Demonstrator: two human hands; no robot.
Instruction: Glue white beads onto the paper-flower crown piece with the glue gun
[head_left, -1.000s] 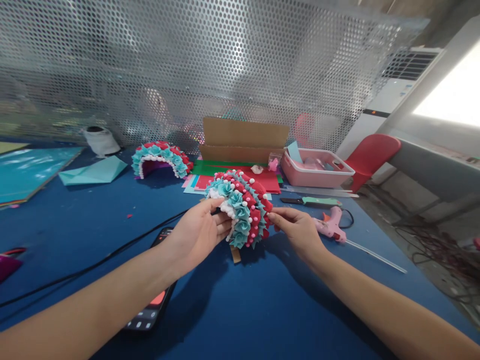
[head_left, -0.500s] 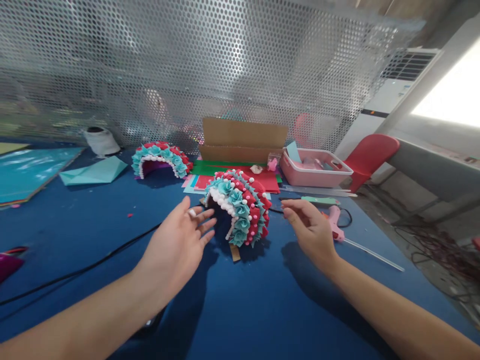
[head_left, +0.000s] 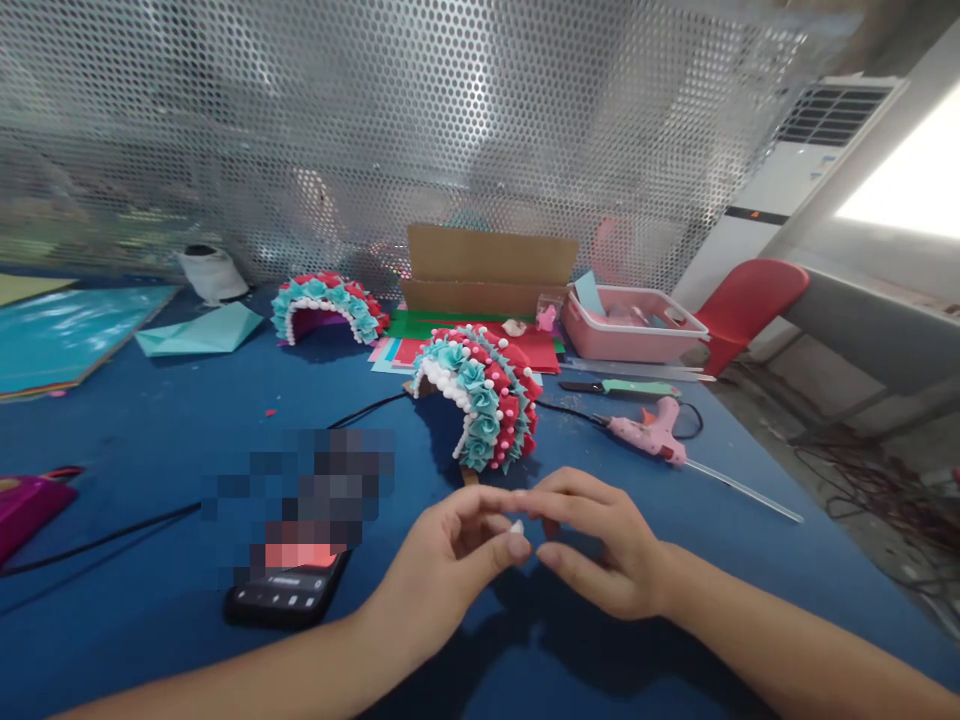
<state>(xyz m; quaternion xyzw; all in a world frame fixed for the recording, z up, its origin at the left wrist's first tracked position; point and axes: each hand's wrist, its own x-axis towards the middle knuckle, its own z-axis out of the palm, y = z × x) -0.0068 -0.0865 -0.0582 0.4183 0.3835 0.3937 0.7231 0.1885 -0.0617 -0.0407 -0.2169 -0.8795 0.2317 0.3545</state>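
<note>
My left hand (head_left: 457, 555) is in front of the nearer arch, thumb and fingers curled around a small white piece (head_left: 516, 527) that shows at the thumb tip. I cannot make out its kind. My right hand (head_left: 600, 540) meets it from the right, index fingertip against the left fingers. Its thumb stands apart from the fingers, and nothing shows between them. Just behind the hands an arch (head_left: 480, 400) covered in teal and red flowers, with white and pink beads, rests on a cardboard strip (head_left: 469, 477).
A phone (head_left: 285, 590) lies left of my hands, partly blurred. To the right are a pink glue gun (head_left: 649, 435) with a clear stick and a green-handled knife (head_left: 637, 387). Behind stand a second flowered arch (head_left: 326, 300), a cardboard box (head_left: 491, 262) and a pink basket (head_left: 637, 342).
Both hands have come in from either side of the arch, drawn nearer to me and together. The phone and glue gun are now uncovered. The view has shifted slightly.
</note>
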